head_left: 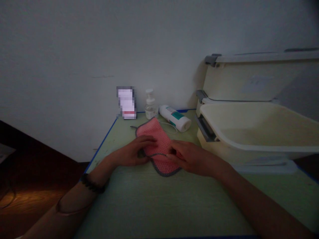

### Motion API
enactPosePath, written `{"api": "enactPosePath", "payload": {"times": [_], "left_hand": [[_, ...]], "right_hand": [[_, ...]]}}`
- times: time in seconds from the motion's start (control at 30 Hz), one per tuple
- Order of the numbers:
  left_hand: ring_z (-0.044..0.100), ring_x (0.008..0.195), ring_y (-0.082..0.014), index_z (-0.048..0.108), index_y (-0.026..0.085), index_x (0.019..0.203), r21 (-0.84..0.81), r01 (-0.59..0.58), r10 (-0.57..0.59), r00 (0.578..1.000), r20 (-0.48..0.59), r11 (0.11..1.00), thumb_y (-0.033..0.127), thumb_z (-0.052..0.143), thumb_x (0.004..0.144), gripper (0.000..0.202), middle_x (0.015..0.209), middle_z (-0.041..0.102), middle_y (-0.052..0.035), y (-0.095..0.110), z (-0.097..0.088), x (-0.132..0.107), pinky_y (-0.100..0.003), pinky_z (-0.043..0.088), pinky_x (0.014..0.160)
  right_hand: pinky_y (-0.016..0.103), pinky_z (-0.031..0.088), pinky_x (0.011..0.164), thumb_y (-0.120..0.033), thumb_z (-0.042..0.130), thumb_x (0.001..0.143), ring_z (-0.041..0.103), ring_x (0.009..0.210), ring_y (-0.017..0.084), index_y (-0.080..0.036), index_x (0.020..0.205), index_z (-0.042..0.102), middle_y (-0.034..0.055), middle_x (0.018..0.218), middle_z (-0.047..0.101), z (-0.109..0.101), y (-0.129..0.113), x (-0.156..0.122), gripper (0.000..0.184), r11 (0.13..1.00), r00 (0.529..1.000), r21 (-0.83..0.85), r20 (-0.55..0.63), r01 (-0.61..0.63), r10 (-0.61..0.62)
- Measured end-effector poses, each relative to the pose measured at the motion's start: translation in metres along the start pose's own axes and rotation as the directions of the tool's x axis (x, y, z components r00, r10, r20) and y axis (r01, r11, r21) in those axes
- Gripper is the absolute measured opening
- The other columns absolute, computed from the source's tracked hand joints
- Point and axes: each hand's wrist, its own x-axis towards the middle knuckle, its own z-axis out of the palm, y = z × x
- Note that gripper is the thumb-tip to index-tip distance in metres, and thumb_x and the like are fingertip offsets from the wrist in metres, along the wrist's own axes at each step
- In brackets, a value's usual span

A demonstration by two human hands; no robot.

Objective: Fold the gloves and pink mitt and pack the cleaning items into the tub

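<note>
A pink cleaning cloth (161, 141) with a dark checked border lies folded over in part on the green tabletop, a small loop at its far left corner. My left hand (137, 149) grips the cloth's left side, fingers on top and thumb at the near edge. On the right, my right hand (188, 154) pinches the folded edge between thumb and fingers. Just beyond the cloth are a clear pump bottle (151, 108), standing upright, and a white bottle (175, 118) with a green label, lying on its side.
A large cream storage box (211, 146) stands at the right, its lid (239, 78) raised against the wall. A phone-like screen (127, 103), pixelated, leans at the back left. The green table (159, 205) has blue edges; its left edge drops to a dark floor.
</note>
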Motion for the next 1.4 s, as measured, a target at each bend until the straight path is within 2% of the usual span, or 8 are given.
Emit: {"api": "enactPosePath", "payload": {"times": [0.3,0.5,0.67,0.8,0.93,1.03,1.2,1.4], "left_hand": [[0.058,0.094,-0.0199,0.061,0.014,0.099,0.138,0.099,-0.080,0.988,-0.134,0.986,0.017,0.045,0.080,0.025,0.099,0.064,-0.0106,-0.005,-0.004,0.006,-0.034,0.045,0.083],[0.056,0.060,-0.0127,0.062,0.014,0.080,0.053,0.212,-0.214,0.976,0.038,0.976,0.027,0.046,0.082,0.021,0.067,0.063,-0.0023,0.017,-0.032,-0.009,-0.023,0.042,0.057],[0.050,0.111,-0.0221,0.053,0.019,0.113,-0.014,0.352,-0.343,0.920,0.190,0.936,0.034,0.061,0.073,0.044,0.123,0.054,-0.0077,0.010,-0.044,-0.023,-0.033,0.039,0.094],[0.038,0.125,-0.0269,0.042,0.023,0.128,-0.060,0.351,-0.326,0.910,0.256,0.934,0.037,0.068,0.066,0.069,0.141,0.036,-0.0090,0.003,-0.044,-0.029,-0.037,0.031,0.102],[0.051,0.113,-0.0267,0.057,0.025,0.114,-0.213,0.339,-0.312,0.938,0.151,0.916,0.030,0.063,0.071,0.044,0.124,0.055,-0.0058,-0.006,-0.046,-0.033,-0.037,0.040,0.094],[0.062,0.087,-0.0235,0.066,0.021,0.091,-0.439,0.432,-0.493,0.869,-0.030,0.788,0.037,0.058,0.075,0.024,0.094,0.069,-0.0049,-0.017,-0.045,-0.034,-0.033,0.048,0.077],[0.060,0.066,-0.0173,0.061,0.016,0.089,-0.675,0.382,-0.718,0.616,-0.323,0.632,0.044,0.059,0.073,0.032,0.074,0.067,-0.0036,-0.032,-0.031,-0.024,-0.027,0.048,0.060],[0.059,0.068,-0.0158,0.053,0.017,0.090,-0.725,0.319,-0.727,0.588,-0.354,0.611,0.034,0.060,0.070,0.026,0.077,0.065,-0.0025,-0.042,-0.019,-0.014,-0.029,0.047,0.064]], "right_hand": [[0.023,0.033,0.055,-0.025,0.036,0.090,0.046,0.061,0.010,-0.019,0.085,0.041,-0.0014,0.073,0.050,0.013,0.002,0.005,0.009,0.978,0.978,0.208,-0.201,-0.014,0.057],[0.023,0.033,0.052,-0.034,0.036,0.090,0.045,0.057,0.010,-0.020,0.089,0.044,-0.0033,0.066,0.048,0.018,0.003,0.010,0.016,0.930,0.893,0.365,-0.409,-0.026,0.186],[0.024,0.038,0.057,-0.039,0.066,0.069,0.051,0.064,0.013,-0.020,0.086,0.052,-0.0021,0.073,0.057,0.019,0.009,0.012,0.029,0.935,0.938,0.351,-0.305,-0.047,0.161],[0.027,0.040,0.063,-0.036,0.048,0.082,0.053,0.070,0.016,-0.021,0.085,0.047,0.0006,0.075,0.056,0.029,0.019,0.019,0.015,0.909,0.817,0.386,-0.466,-0.157,0.339],[0.034,0.040,0.078,-0.041,0.037,0.085,0.053,0.087,0.021,-0.022,0.088,0.042,0.0067,0.091,0.056,0.034,0.028,0.025,0.020,0.801,0.659,0.535,-0.506,-0.268,0.557],[0.038,0.039,0.083,-0.044,0.033,0.085,0.052,0.095,0.023,-0.021,0.092,0.043,0.0101,0.098,0.055,0.033,0.032,0.026,0.026,0.767,0.614,0.575,-0.505,-0.285,0.607],[0.039,0.040,0.084,-0.045,0.039,0.083,0.053,0.099,0.025,-0.017,0.100,0.048,0.0124,0.103,0.058,0.029,0.034,0.026,0.034,0.720,0.625,0.641,-0.454,-0.267,0.636],[0.032,0.046,0.077,-0.031,0.055,0.073,0.059,0.088,0.018,-0.018,0.097,0.057,0.0062,0.095,0.064,0.030,0.037,0.027,0.027,0.690,0.776,0.703,-0.336,-0.170,0.533]]}}
